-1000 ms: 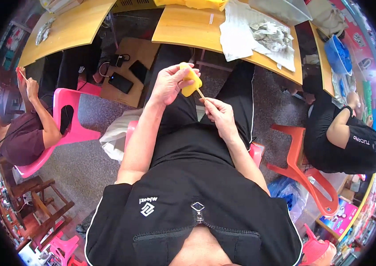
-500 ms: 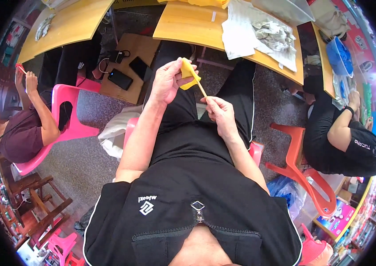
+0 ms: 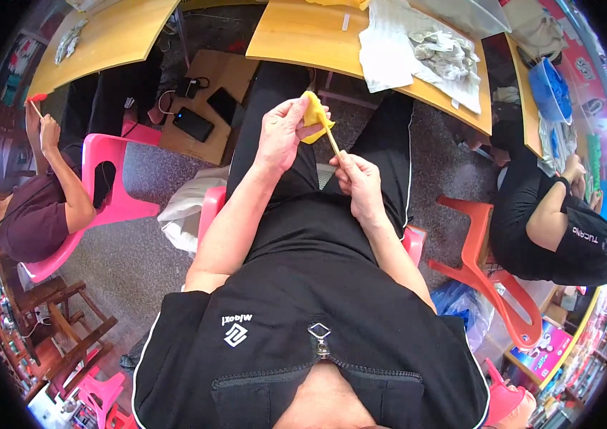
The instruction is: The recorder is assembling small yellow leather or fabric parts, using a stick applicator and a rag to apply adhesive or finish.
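Note:
My left hand (image 3: 280, 137) is closed in a pinch on a small, limp piece of thin yellow material (image 3: 313, 114), perhaps cloth. It hangs above my lap, near the table's front edge. My right hand (image 3: 358, 183) is lower and to the right, its fingers wrapped round a slim wooden stick (image 3: 333, 141). The stick slants up to the left and its far end meets the yellow material. Whether that tip is inside the material or only against it, I cannot tell.
Ahead is a wooden table (image 3: 303, 39) bearing a white cloth (image 3: 386, 53) and a crumpled greyish heap (image 3: 446, 53). Phone-like black devices (image 3: 193, 126) lie on a low board. People sit at left and right. An orange stool (image 3: 486, 279) stands to my right.
The yellow material has turned and looks more spread out. Both my hands have shifted slightly to the right, still holding the same things. At far left, a person's red piece on a stick shows more.

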